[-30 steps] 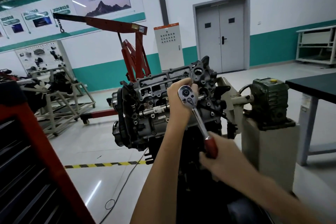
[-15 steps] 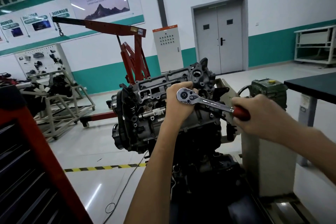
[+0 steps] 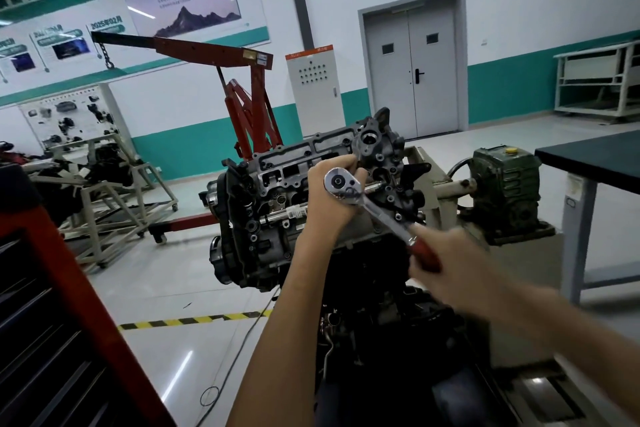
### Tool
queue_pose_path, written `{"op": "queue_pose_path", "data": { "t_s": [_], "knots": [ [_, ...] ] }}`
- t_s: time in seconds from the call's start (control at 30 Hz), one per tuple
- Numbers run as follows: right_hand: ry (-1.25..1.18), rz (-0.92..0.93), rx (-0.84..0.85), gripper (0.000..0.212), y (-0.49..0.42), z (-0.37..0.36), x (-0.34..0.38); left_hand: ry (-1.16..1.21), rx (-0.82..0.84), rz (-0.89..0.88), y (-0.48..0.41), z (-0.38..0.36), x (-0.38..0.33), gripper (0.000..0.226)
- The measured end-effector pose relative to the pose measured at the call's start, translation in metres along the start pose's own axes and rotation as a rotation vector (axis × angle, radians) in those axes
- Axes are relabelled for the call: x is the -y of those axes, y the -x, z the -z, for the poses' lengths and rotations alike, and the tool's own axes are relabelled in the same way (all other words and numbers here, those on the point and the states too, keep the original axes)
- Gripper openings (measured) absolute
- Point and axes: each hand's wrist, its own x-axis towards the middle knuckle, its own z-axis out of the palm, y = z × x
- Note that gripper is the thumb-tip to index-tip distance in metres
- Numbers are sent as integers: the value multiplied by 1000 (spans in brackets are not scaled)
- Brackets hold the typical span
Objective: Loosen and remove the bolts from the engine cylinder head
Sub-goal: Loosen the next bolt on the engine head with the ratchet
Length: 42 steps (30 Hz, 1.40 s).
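ratchet swung lower, right hand fingers gripping handle, left hand clasping its head.

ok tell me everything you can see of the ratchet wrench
The ratchet wrench is polished chrome with a round head and a dark red grip. It slants from upper left down to the right. The left hand holds its head at the cylinder head; the blurred right hand grips the red end. A chrome extension runs from it to the cylinder head.

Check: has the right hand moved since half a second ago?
Yes. The right hand has swung the ratchet down: from level with the green gearbox to lower, below the cylinder head.
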Motion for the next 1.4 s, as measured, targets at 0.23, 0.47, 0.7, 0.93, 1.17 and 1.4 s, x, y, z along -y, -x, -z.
{"op": "queue_pose_path", "data": {
  "t_s": [0.23,0.47,0.7,0.93,1.17,1.4],
  "knots": [
    [228,26,-46,17,-15,40,-25,-42,-33,4,-5,-14,-8,42],
    [-545,-233,-237,22,17,-80,43,10,-208,85,-5,-30,-7,52],
    [-38,-17,-38,31,2,0,-1,-44,55,38,-3,-2,-4,34],
    [268,41,-30,12,-13,37,-22,-49,65,0,-1,-2,-4,33],
    [-481,-262,-236,24,21,-84,47,-13,-162,50,-4,-25,-6,42],
    [48,-15,11,12,1,3,-5,-5,13,33,4,2,-6,25]
  ]
}}
